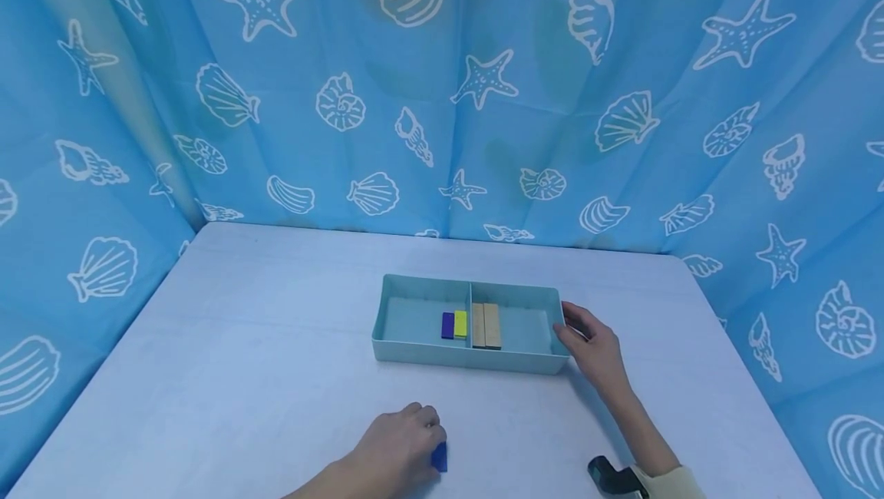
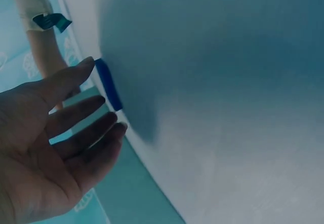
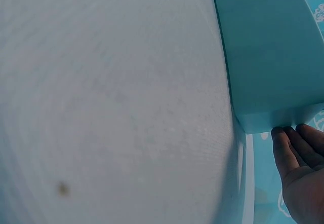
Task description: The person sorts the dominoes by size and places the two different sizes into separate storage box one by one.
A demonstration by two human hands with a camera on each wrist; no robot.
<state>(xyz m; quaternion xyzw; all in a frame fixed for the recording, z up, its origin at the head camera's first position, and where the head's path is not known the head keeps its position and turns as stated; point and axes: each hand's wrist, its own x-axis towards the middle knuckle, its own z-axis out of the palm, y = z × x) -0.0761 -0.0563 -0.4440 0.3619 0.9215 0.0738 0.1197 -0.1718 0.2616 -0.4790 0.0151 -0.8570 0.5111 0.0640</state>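
Over the front of the table, my left hand (image 1: 400, 449) pinches a small dark blue block (image 1: 440, 457). In the left wrist view the thumb (image 2: 83, 67) is at one end of the block (image 2: 109, 84), with fingertips right at the other end. A pale teal divided tray (image 1: 421, 353) stands beyond that hand. My right hand (image 1: 594, 345) holds the tray's right end wall, thumb over the rim and fingers along the outside. Inside, a blue block (image 1: 447, 325) and a yellow block (image 1: 460, 325) lie left of the divider; two wooden blocks (image 1: 486, 326) lie right of it.
White cloth covers the table (image 1: 242, 345). A blue curtain (image 1: 442, 100) with white shells and starfish hangs around its back and sides. A dark green band (image 1: 611, 476) is at the right sleeve's cuff.
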